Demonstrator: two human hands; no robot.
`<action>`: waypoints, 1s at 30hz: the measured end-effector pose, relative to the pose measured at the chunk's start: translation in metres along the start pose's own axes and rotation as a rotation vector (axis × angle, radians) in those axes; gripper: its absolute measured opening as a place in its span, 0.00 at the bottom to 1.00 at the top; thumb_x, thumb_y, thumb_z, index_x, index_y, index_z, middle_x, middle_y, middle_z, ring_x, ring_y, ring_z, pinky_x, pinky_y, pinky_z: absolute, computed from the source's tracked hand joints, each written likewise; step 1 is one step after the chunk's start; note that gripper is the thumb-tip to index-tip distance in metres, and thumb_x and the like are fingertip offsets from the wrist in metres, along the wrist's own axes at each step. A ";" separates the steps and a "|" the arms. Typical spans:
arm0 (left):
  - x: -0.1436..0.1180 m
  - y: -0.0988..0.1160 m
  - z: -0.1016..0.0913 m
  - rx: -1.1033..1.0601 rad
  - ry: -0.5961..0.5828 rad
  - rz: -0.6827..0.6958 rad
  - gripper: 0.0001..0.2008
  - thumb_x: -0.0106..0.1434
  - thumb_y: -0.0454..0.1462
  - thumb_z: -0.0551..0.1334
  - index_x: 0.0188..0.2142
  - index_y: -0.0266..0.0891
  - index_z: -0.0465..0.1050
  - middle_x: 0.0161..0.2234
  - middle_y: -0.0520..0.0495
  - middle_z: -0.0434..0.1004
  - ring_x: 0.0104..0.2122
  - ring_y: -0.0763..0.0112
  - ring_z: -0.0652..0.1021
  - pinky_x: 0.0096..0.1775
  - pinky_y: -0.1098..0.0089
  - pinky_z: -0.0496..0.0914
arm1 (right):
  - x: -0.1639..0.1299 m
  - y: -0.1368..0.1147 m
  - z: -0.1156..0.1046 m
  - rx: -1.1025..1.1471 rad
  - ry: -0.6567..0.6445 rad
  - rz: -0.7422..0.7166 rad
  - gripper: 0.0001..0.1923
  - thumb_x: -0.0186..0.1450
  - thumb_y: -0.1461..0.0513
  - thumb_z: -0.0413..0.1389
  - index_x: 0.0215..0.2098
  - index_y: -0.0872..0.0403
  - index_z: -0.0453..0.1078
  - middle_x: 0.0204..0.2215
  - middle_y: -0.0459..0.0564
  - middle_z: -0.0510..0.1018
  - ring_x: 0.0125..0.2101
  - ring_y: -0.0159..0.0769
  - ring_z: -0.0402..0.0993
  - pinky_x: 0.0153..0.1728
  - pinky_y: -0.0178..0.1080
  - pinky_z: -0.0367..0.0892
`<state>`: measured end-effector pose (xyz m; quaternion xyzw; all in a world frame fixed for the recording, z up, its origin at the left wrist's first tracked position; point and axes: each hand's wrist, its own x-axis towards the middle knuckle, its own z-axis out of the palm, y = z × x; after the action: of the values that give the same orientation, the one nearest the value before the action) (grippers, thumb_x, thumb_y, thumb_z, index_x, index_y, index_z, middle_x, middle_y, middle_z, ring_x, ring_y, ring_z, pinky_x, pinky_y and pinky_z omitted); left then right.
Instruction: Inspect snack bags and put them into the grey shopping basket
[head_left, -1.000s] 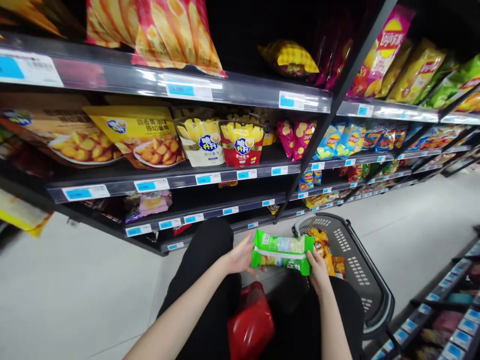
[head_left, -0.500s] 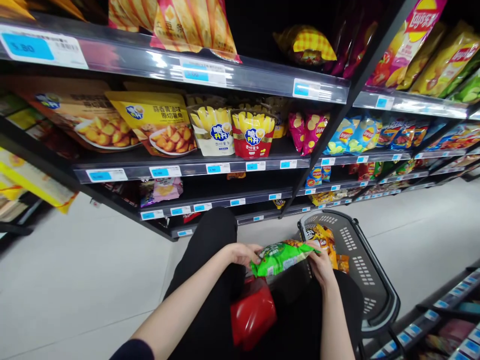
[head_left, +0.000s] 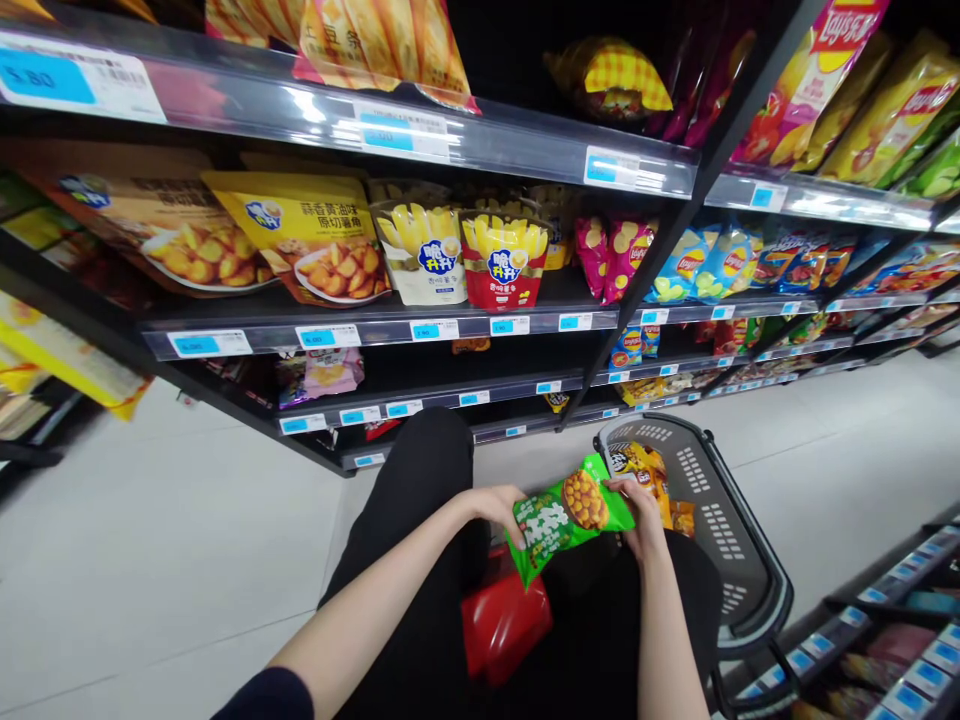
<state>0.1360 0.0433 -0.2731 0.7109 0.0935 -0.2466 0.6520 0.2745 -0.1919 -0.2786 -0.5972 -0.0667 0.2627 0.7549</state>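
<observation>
A green snack bag [head_left: 559, 520] with a bowl of round brown pieces printed on its front is held above my lap, that face turned up toward me. My left hand [head_left: 501, 507] grips its left end, thumb on the front. On the right end, my right hand [head_left: 637, 508] pinches the edge. Beneath the bag, a shiny red package [head_left: 507, 618] sits between my legs, partly hidden. To the right of my right hand stands a grey shopping basket [head_left: 705, 480] with several orange and yellow snack packets [head_left: 651, 475] inside.
Dark shelving [head_left: 420, 385] runs across in front, with price tags along its edges. Potato snack pouches [head_left: 502, 262] stand on the middle shelf, and chip bags [head_left: 690, 265] sit farther right. Another shelf unit [head_left: 855, 630] is at lower right. Pale floor tiles [head_left: 150, 540] show at left.
The green snack bag has turned in my hands, so its printed front now faces up toward me. Both hands still hold its ends. The view has shifted slightly.
</observation>
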 end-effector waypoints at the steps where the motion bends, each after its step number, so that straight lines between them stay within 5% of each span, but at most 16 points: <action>1: 0.001 -0.001 0.000 0.001 0.042 0.019 0.14 0.27 0.32 0.73 0.18 0.38 0.74 0.18 0.52 0.74 0.20 0.67 0.72 0.23 0.71 0.63 | 0.000 0.000 0.001 -0.005 0.016 0.004 0.11 0.47 0.56 0.63 0.23 0.56 0.74 0.29 0.53 0.78 0.35 0.41 0.72 0.41 0.43 0.65; 11: 0.019 -0.010 -0.003 -0.236 0.344 0.099 0.24 0.32 0.35 0.72 0.33 0.35 0.72 0.22 0.52 0.75 0.21 0.71 0.73 0.24 0.73 0.65 | 0.010 0.007 -0.005 0.068 0.231 0.003 0.29 0.40 0.62 0.68 0.42 0.54 0.72 0.43 0.53 0.75 0.46 0.43 0.69 0.46 0.43 0.65; 22: 0.028 -0.011 -0.007 -0.414 0.426 0.141 0.24 0.41 0.52 0.67 0.29 0.35 0.66 0.21 0.49 0.75 0.21 0.69 0.75 0.26 0.70 0.69 | 0.012 0.008 -0.005 0.081 0.389 0.025 0.28 0.35 0.58 0.69 0.34 0.57 0.72 0.29 0.48 0.77 0.29 0.36 0.74 0.34 0.38 0.70; 30: 0.024 -0.004 -0.007 -0.342 0.506 0.204 0.19 0.47 0.50 0.64 0.24 0.37 0.63 0.16 0.53 0.70 0.18 0.70 0.73 0.24 0.70 0.67 | 0.014 0.013 -0.010 0.003 0.458 -0.020 0.23 0.33 0.58 0.69 0.27 0.57 0.72 0.21 0.46 0.76 0.22 0.33 0.72 0.25 0.34 0.67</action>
<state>0.1568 0.0459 -0.2881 0.6354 0.2210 0.0240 0.7395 0.2865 -0.1919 -0.2960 -0.6396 0.1008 0.1127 0.7537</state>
